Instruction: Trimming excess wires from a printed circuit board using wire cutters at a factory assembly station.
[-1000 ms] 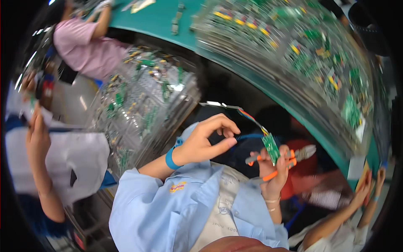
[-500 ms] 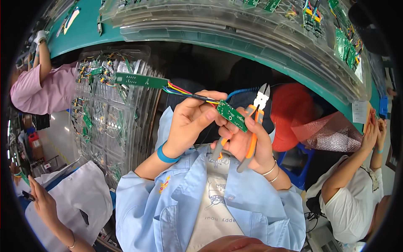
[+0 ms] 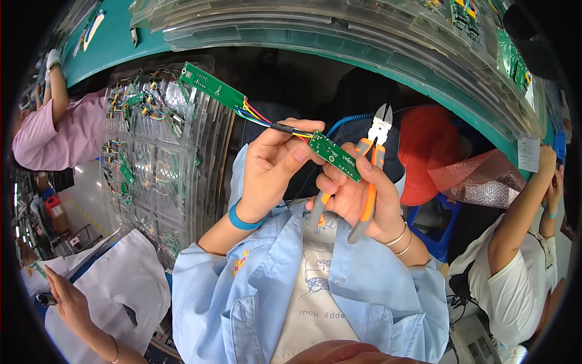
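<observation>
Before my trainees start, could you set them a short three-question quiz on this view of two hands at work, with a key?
1. True or false: the right hand holds cutters with orange-and-grey handles.
2. Multiple choice: what colour is the wristband below the left hand in the picture? a) red b) blue c) yellow
3. Fill in: the long green board is joined to the smaller green board by coloured ____.

Key: 1 true; 2 b; 3 wires.

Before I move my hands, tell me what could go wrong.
The long green board extends beyond the left hand on thin wires, so its weight might strain them. The right hand holds both the small green board and the cutters, so either could slip. The coiled blue cord appears near the cutters and could snag.
</observation>
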### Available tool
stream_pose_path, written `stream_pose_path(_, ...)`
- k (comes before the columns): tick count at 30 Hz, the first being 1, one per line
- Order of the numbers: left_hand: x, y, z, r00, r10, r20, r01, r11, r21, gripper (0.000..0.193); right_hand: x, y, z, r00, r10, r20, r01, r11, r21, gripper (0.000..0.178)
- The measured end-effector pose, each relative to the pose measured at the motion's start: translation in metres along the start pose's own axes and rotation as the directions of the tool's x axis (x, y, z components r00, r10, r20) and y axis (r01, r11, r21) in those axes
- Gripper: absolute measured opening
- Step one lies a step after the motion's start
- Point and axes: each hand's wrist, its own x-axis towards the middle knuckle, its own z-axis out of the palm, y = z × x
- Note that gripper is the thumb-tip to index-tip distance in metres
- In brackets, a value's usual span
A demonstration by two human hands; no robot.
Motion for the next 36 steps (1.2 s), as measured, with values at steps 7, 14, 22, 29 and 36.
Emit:
stream_pose_path(7, -0.001, 0.0, 0.003, 1.0, -0.009, 0.018, 0.01, 0.999, -0.039, 0.031, -0.003, 0.0, 0.001, 0.994, -0.106, -0.01, 0.104, 0.989, -0.108, 0.013)
stream_pose_path(14, -0.001, 0.0, 0.004, 0.998, -0.054, 0.012, 0.055, 0.996, -0.074, 0.032, -0.002, 0.002, -0.002, 0.976, -0.218, -0.009, 0.211, 0.951, -0.227, 0.014)
stream_pose_path(22, -0.003, 0.001, 0.003, 0.992, -0.125, 0.036, 0.122, 0.99, 0.067, 0.031, 0.002, 0.005, -0.011, 0.898, -0.43, 0.096, 0.408, 0.729, -0.549, 0.016)
stream_pose_path(29, -0.001, -0.01, 0.003, 0.996, -0.085, -0.014, 0.084, 0.996, -0.044, 0.023, 0.006, 0.014, -0.013, 0.839, -0.511, 0.184, 0.485, 0.551, -0.679, 0.016)
stream_pose_path(36, 0.0, -0.012, 0.001, 0.992, -0.117, -0.053, 0.102, 0.968, -0.228, 0.022, 0.006, 0.016, -0.014, 0.856, -0.494, 0.152, 0.45, 0.568, -0.69, 0.015)
